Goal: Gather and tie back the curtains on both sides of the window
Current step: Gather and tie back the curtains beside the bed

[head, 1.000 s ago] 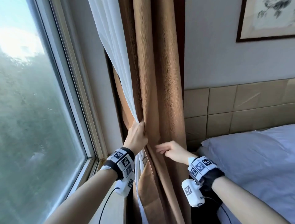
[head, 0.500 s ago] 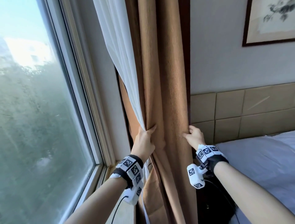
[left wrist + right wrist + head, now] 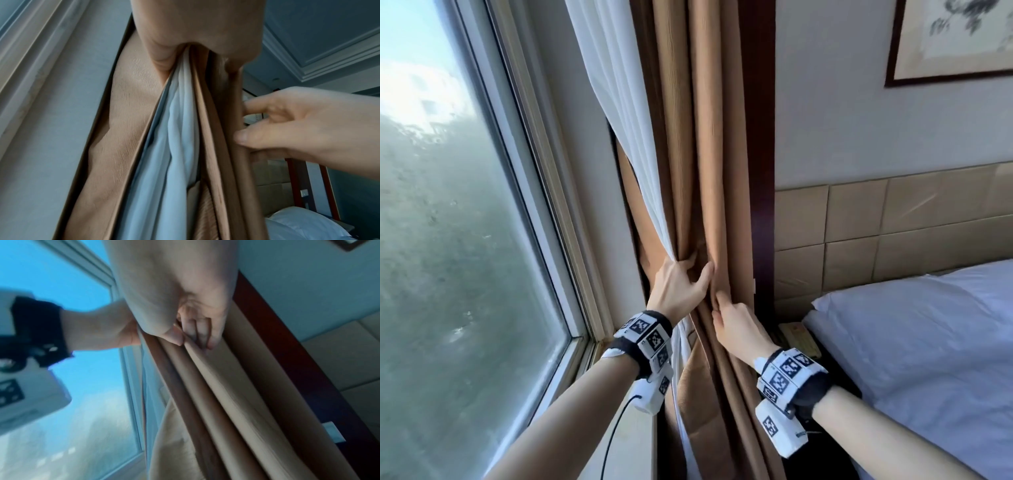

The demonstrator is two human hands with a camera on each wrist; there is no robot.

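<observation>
Tan fabric fills the middle of your view: the brown curtain [image 3: 709,144] hangs in long folds at the right side of the window [image 3: 448,222], with the white sheer curtain [image 3: 619,102] in front of its left part. Both are drawn together at the height of your hands. Your left hand [image 3: 681,286] grips the gathered bundle, the thumb on the front folds and the fingers curled around behind; the left wrist view shows the sheer and the brown folds squeezed together in its palm. Your right hand [image 3: 739,329] is just below and to the right of it, nearly touching it. In the right wrist view its thumb and fingers [image 3: 197,331] pinch one fold of the brown curtain, though this picture is blurred. Below your hands the fabric spreads out again and falls beside the window sill [image 3: 633,442]. A dark wooden post [image 3: 762,171] stands just behind the curtain. To the right are the padded headboard [image 3: 893,222] and the bed [image 3: 928,342] with a white pillow. A framed picture [image 3: 955,41] hangs on the wall above.
</observation>
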